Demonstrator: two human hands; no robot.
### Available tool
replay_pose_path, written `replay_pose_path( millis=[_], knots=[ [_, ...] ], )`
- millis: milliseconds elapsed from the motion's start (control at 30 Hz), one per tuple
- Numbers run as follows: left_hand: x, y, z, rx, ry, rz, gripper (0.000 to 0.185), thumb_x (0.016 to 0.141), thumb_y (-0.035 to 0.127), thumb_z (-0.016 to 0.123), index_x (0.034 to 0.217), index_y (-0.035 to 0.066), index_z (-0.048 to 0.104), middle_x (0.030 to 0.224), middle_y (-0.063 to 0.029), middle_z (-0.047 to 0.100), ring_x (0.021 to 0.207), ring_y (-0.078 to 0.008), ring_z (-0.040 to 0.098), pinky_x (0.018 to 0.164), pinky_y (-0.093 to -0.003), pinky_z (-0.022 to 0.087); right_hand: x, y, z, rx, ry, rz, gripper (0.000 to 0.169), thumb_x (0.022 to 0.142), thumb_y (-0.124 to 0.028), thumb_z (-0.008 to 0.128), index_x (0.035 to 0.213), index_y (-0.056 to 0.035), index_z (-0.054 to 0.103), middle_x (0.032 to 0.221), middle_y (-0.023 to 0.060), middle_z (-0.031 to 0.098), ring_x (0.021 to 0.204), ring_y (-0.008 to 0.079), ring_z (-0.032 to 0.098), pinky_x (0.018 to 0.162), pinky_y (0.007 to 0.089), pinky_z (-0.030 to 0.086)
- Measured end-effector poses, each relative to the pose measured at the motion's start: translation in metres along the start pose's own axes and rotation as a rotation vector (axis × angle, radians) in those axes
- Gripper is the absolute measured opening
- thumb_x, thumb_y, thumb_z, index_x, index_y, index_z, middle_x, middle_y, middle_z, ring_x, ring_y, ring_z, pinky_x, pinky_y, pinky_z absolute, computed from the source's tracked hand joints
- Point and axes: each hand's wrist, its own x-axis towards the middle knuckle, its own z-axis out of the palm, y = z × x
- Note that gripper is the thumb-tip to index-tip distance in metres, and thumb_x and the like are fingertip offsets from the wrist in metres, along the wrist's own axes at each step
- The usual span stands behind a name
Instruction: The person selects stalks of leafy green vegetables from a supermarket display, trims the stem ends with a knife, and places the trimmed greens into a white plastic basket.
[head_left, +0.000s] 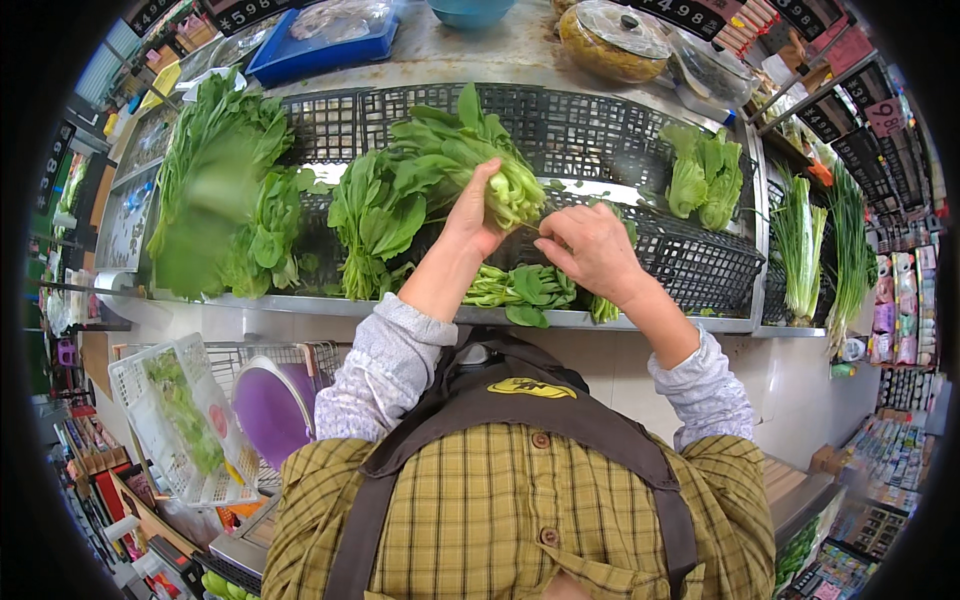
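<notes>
My left hand (472, 217) grips a bunch of leafy greens (516, 187), its leaves up and left and its pale cut stem ends facing right. Just right of those ends, my right hand (589, 244) has thumb and fingertips pinched on a thin strand (531, 225) that runs to the bunch; whether it is a stem or a tie is too small to tell. Below the hands, another bunch of greens (525, 289) lies at the display's front edge. To the left stands a bunch of broad-leafed greens (375, 217), leaves up. Black plastic grid baskets (600, 135) lie under and behind them.
Long leafy greens (217, 135) fill the left end. Lettuce (705, 180) and scallions (847, 247) are at right. Behind are a blue tray (322, 49) and a lidded glass pot (615, 45). At lower left, a cart holds a white plastic basket (135, 390) and a purple bucket (270, 412).
</notes>
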Motion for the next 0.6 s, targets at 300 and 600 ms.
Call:
replay_pose_path(
  millis=[300, 600],
  knots=[
    [0.003, -0.011, 0.002, -0.257, -0.042, 0.012, 0.058, 0.079, 0.05, 0.068, 0.117, 0.01, 0.052, 0.108, -0.0091, 0.058, 0.098, -0.0261, 0.057, 0.087, -0.0441, 0.048, -0.002, -0.026, 0.04, -0.049, 0.04, -0.035, 0.01, 0.078, -0.016, 0.065, 0.081, -0.0106, 0.057, 0.073, 0.0042, 0.055, 0.074, 0.0235, 0.056, 0.069, 0.0349, 0.04],
    [-0.018, 0.008, -0.004, -0.224, -0.415, -0.114, 0.065, 0.083, 0.061, 0.048, 0.119, 0.007, 0.054, 0.109, -0.0217, 0.058, 0.105, -0.0381, 0.057, 0.093, -0.0549, 0.044, -0.004, 0.018, 0.018, 0.005, 0.226, 0.083, 0.011, 0.077, -0.016, 0.064, 0.073, -0.0071, 0.059, 0.067, 0.0111, 0.06, 0.066, 0.0318, 0.059, 0.065, 0.0415, 0.045]
  ],
)
